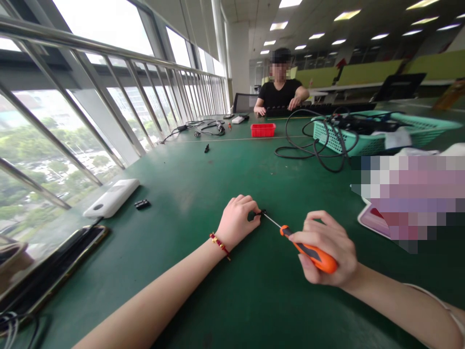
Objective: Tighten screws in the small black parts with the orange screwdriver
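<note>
Over the middle of the green table [189, 271], my left hand [237, 218] pinches a small black piece [263, 212] between thumb and fingers. Most of that piece is hidden, so its kind is unclear. On the right, my right hand [332, 247] grips the orange and black handle of a screwdriver [315, 257]. Its thin metal shaft points left and away from me. The tip meets the black piece at my left fingertips; whether it sits in a screw is too small to tell.
Left lie a white power bank [112, 198], a small black part [142, 204] and a phone [61, 269]. Farther off are a red tray [263, 130], black cables [207, 127] and another black part [207, 148]. A teal basket [370, 143] spills cable at right. A person [279, 94] sits opposite.
</note>
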Tool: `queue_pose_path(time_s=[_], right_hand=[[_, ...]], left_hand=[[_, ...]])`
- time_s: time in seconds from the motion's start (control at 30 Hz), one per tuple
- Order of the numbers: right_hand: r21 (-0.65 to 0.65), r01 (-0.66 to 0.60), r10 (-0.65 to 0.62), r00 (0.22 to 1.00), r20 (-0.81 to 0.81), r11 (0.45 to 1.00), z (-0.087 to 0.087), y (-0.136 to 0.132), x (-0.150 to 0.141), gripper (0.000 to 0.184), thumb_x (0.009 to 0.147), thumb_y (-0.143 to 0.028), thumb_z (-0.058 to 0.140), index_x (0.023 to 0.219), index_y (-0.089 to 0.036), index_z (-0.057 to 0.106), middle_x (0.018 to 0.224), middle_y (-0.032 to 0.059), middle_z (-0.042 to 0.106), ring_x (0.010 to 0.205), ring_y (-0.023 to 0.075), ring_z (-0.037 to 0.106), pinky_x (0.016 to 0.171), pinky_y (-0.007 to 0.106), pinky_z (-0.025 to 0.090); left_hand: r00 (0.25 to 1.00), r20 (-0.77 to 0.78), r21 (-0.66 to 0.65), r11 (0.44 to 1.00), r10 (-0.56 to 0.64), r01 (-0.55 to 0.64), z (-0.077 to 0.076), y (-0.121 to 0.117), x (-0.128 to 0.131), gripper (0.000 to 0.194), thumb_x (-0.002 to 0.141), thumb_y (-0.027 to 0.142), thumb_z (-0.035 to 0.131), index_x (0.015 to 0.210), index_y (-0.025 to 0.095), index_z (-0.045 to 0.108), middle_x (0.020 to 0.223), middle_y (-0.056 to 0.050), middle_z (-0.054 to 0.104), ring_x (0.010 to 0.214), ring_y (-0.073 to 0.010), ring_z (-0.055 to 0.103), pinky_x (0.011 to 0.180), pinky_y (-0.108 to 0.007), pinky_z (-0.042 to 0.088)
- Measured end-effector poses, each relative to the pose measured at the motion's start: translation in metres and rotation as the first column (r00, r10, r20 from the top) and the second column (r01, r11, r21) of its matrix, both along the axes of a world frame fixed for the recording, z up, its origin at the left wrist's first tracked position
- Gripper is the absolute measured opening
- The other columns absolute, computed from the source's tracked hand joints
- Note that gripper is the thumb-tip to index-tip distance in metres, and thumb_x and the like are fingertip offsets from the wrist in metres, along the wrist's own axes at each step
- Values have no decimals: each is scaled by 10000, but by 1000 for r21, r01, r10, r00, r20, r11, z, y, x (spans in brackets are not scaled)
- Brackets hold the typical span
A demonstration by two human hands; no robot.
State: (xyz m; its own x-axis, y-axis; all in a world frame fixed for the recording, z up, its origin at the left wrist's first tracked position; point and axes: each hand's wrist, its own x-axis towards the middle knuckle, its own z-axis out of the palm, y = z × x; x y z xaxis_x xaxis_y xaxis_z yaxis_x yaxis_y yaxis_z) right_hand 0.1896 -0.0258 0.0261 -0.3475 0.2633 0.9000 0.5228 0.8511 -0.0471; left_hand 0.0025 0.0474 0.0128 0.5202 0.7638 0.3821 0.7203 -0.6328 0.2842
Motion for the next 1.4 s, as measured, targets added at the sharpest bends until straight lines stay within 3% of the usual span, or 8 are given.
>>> queue_pose_path(time_s=[0.73, 1.03, 1.23, 1.4], right_hand=[[-30, 54, -54, 999, -7, 998, -2, 3, 3, 106, 755, -174, 476, 846, -177, 528, 592, -9, 536, 491, 114, 481, 612, 360, 433], [-123, 6, -35, 972, -233, 992, -14, 8, 7, 273, 705, -187, 525, 976, -202, 496, 751, 37, 545, 700, 188, 542, 583, 343, 487], [-66, 46, -54, 991, -126, 997, -9, 6, 5, 235, 708, -127, 533, 931, -198, 516, 713, 19, 563, 623, 160, 540, 561, 318, 474], [-124, -12, -22, 962, -271, 992, -20, 9, 9, 381, 702, -144, 562, 1072, -204, 492, 851, 52, 549, 763, 196, 554, 632, 352, 499]], left_hand=[[1000, 30, -14, 1000, -2, 2, -1, 1, -1, 25, 734, 173, 560, 724, 187, 578, 818, -11, 610, 817, -166, 541, 758, -303, 414], [997, 68, -24, 999, -24, 26, -1, 2, 0, 36, 715, 146, 576, 701, 179, 579, 786, -13, 605, 789, -165, 537, 763, -302, 425], [997, 70, -28, 999, -24, 26, -1, 2, 0, 43, 705, 142, 579, 707, 184, 583, 798, -10, 611, 801, -168, 544, 770, -306, 428], [998, 62, -37, 999, -15, 17, 0, 2, 0, 47, 698, 135, 582, 700, 183, 581, 798, -10, 617, 797, -169, 545, 771, -310, 430]])
